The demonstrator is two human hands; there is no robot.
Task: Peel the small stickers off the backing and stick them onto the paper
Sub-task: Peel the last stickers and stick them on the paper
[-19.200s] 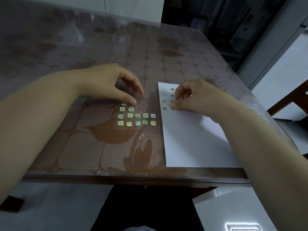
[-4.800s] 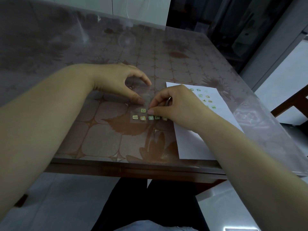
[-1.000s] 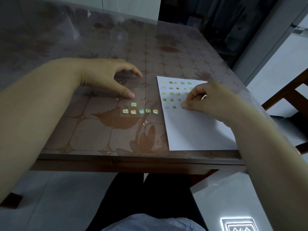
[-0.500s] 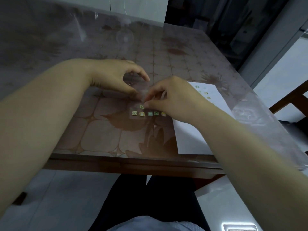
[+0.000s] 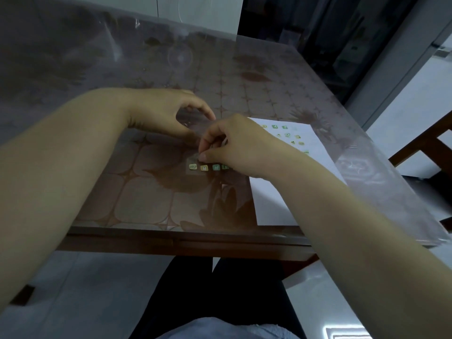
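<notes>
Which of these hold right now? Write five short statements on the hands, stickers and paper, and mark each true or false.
1. The white sheet of paper lies to the right of the clear plastic backing sheet. True.
2. The right-hand grip presses a sticker onto the paper. False: its thumb and forefinger pinch at the backing sheet, off the paper.
3. The left-hand grip holds the backing sheet's far end. True.
4. The backing sheet carries no stickers. False: a row of small square stickers sits beside the right thumb.
5. The paper is blank. False: small stickers dot its far end.
</notes>
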